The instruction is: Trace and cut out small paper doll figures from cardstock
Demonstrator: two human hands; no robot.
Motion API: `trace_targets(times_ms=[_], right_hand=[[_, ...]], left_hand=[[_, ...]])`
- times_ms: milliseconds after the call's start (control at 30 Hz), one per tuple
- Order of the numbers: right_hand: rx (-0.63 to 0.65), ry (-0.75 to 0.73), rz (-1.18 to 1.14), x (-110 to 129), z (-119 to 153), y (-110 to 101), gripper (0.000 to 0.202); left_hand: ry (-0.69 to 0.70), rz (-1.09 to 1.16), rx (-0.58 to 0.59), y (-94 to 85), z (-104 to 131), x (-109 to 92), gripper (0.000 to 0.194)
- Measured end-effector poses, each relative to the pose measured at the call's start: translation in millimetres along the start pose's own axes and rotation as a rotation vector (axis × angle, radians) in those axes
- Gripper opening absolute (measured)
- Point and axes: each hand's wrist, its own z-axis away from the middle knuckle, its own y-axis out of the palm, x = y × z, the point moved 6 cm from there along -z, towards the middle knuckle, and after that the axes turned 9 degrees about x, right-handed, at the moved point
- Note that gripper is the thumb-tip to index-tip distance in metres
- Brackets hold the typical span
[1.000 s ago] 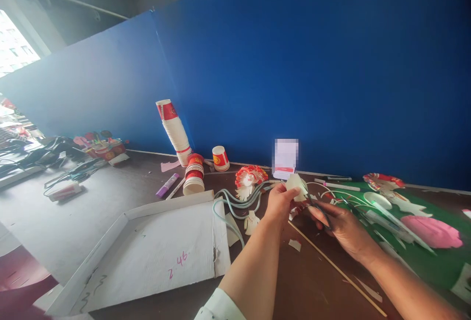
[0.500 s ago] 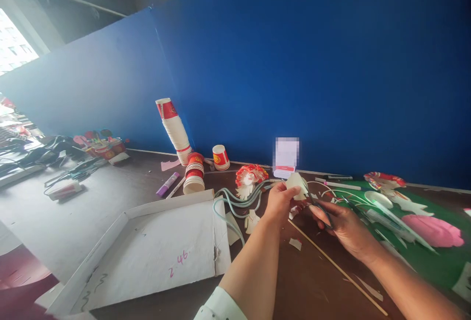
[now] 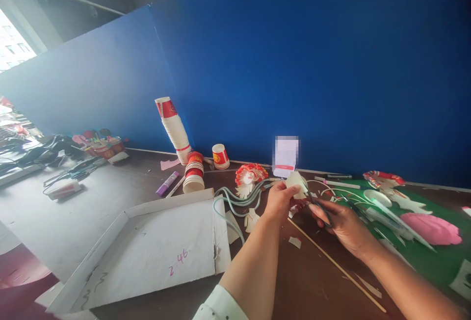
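A small cream piece of paper (image 3: 296, 184) is pinched between the thumb and fingers of my left hand (image 3: 278, 201). My right hand (image 3: 344, 224) is wrapped round a pair of dark-handled scissors (image 3: 325, 215), whose blades meet the paper's right edge. How far the blades are apart is too small to tell. Below the hands, a thin wooden stick (image 3: 336, 265) lies slantwise on the dark table, with a paper scrap (image 3: 295, 242) beside it. Left of my left hand lies a cut paper piece (image 3: 252, 220), next to a pale blue cable (image 3: 235, 197).
A shallow white cardboard box (image 3: 147, 251) lies at the left. Behind it stand a tall leaning stack of paper cups (image 3: 175, 131) and a shorter cup stack (image 3: 221, 157). A green mat (image 3: 415, 261) at the right bears a pink shape (image 3: 430, 228) and pens. A blue partition (image 3: 294, 65) rises behind.
Almost nothing differs. The view has shifted very slightly, while both hands, the paper and the scissors keep nearly the same pose.
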Motion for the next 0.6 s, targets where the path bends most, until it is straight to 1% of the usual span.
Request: trace_targets(times_ms=[167, 367, 467, 600], right_hand=[[-0.018, 0.004, -0.029, -1, 0, 0, 0.045], [-0.017, 0.033, -0.003, -4, 0, -2, 0.044], [0.015, 0.037, -0.034, -8, -1, -2, 0.042], [0.068, 0.036, -0.08, -12, -3, -1, 0.043]], left_hand=[[-0.007, -0.002, -0.005, 0.7, 0, -1, 0.045], [-0.016, -0.025, -0.024, -1.5, 0, 0, 0.042], [-0.009, -0.04, -0.039, -4.9, -1, 1, 0.04], [0.033, -0.079, -0.065, -10.3, -3, 0, 0.038]])
